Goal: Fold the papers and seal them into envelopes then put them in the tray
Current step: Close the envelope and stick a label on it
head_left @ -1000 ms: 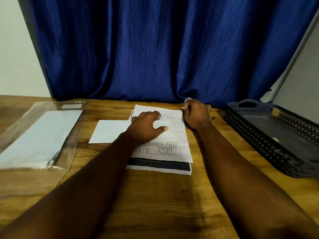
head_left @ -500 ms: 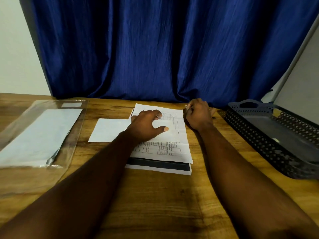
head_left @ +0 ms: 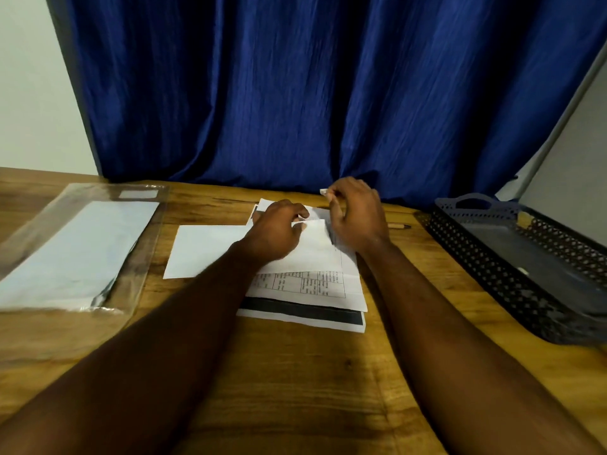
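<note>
Left grip (head_left: 279,233) pinches paper (head_left: 312,254) | right grip (head_left: 358,218) curled, hold unclear

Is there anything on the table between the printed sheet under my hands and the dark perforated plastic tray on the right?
Only a wooden pencil lies flat between the printed sheet and the dark perforated plastic tray; nothing else visible blocks the way.

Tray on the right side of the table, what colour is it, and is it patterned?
The tray is dark grey, with walls perforated in a lattice of small holes. The head view shows it.
</note>
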A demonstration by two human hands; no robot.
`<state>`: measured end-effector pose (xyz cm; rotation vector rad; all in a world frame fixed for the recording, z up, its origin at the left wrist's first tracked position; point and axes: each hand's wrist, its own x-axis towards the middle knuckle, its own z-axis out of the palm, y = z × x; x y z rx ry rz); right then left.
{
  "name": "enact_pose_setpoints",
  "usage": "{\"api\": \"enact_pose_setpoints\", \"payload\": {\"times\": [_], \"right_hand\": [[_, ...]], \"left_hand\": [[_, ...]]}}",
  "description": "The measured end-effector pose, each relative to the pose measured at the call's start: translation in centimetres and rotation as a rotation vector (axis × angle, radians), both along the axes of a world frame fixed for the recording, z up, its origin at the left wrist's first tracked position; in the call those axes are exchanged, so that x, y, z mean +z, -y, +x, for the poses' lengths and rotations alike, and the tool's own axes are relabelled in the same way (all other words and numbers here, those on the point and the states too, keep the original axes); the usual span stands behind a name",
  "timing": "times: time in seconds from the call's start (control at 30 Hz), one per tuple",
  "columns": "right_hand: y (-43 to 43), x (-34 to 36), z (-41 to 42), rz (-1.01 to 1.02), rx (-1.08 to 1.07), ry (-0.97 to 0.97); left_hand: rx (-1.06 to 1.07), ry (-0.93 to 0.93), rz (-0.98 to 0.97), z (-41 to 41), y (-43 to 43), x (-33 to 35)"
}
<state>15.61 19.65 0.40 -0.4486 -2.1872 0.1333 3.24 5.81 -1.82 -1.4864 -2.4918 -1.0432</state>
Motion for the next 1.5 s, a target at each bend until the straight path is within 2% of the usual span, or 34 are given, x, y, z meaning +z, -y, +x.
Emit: {"api": "enact_pose_setpoints", "payload": {"times": [0.1,0.3,0.47,0.83,1.5], "right_hand": [[1.3,0.4,-0.4,0.174,0.08,0.001],[2.0,-0.2,-0.8,0.267,0.133,-0.007],[3.1,-0.2,-0.6,0.295,0.151,0.018],[3.9,-0.4,-0.9,0.351,0.151,0.119],[4.4,-0.8,-1.4,0.469,0.037,0.048]], "left_hand": [[0.025,0.022,0.026,-0.5,0.0,0.4],[0.068,0.12,0.098,-1.8,0.7,1.5],[0.077,0.159,0.13,-3.2,1.5,2.1],[0.064,0.102,0.152,-3.6,2.0,3.4],[0.084,0.12,0.17,-2.9,1.8,3.3]]}}
